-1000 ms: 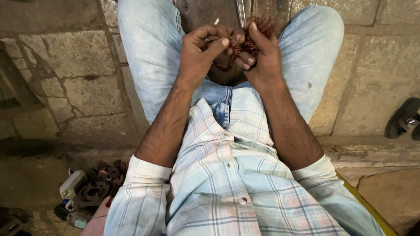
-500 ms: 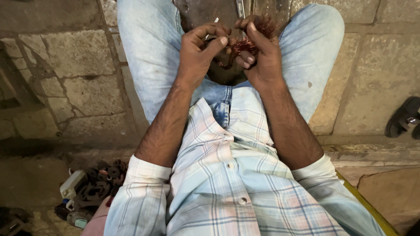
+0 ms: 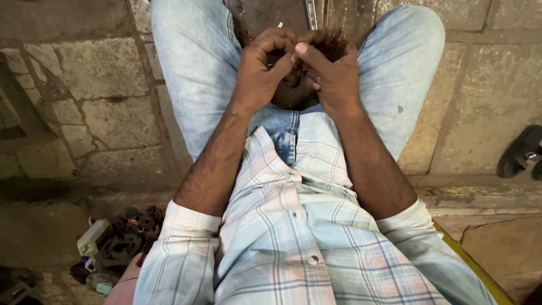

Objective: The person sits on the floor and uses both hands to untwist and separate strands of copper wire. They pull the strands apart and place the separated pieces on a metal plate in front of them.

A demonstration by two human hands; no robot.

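Note:
Both my hands are together above my lap, between my knees in light blue jeans. My left hand (image 3: 261, 70) is curled, fingers pinched on a small thin pale piece (image 3: 279, 25) that sticks up from it. My right hand (image 3: 333, 73) cups a tangle of reddish-brown wire (image 3: 336, 42), thumb pressed toward the left fingers. The two hands touch at the fingertips. What lies inside the palms is hidden.
A dark metal object with a bright strip (image 3: 310, 14) lies on the floor between my legs. Stone paving (image 3: 96, 68) surrounds me. A pile of small dark parts and a white part (image 3: 113, 245) sits at the lower left. A black sandal (image 3: 522, 152) is at the right edge.
My hands have closed in on each other, the right thumb now pressed to the left fingers. The wire tangle is more covered by the right hand.

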